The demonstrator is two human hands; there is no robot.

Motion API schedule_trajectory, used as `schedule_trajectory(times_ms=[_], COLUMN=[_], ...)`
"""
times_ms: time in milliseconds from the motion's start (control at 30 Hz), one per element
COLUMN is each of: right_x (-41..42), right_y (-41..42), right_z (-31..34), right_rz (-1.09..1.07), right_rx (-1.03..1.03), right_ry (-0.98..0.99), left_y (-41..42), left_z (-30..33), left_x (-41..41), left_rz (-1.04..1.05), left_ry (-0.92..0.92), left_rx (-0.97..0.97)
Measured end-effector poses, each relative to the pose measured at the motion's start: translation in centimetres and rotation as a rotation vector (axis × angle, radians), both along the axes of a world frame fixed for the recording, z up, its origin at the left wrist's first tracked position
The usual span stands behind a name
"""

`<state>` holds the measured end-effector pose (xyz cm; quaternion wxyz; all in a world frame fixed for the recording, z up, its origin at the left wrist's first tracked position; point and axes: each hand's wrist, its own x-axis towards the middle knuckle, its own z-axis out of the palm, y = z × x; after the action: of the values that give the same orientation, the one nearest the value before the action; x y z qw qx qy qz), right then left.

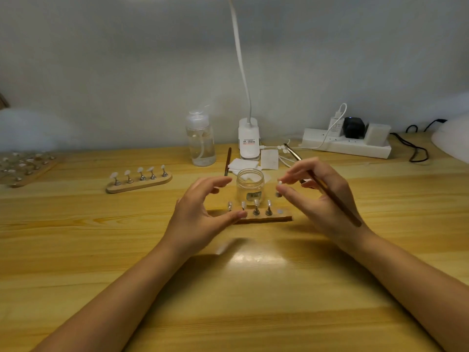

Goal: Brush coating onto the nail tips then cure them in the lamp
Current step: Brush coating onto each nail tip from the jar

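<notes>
R hand (322, 199) grip pinches nail tip (280, 188), holds brush (327, 189) slanting near-right to far-left | L hand (203, 212) grip spread

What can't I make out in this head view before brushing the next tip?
- Brush bristles: head view, far end blurred against the cables.
- Peg pinched in the right hand: small and blurred, coating unreadable.
- Left end of the near wooden holder: covered by the left hand.
- Glass jar label: too small to read.
- White dome at the right edge: cut off, identity unclear.
</notes>
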<state>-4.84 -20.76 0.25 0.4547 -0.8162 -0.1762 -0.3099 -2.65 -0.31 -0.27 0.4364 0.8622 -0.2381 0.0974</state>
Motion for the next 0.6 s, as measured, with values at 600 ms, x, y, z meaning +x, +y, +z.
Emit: schedule_trajectory(times_ms=[600], right_x=[0.2], right_y=[-1.7], right_z=[-1.3], right_rz=[0.059], right_rx=[-0.106], right_ry=[0.179], left_y=[0.6], left_z=[-1.0], left_x=[1.1], left_rz=[0.033], left_ry=[0.247], left_rx=[-0.083])
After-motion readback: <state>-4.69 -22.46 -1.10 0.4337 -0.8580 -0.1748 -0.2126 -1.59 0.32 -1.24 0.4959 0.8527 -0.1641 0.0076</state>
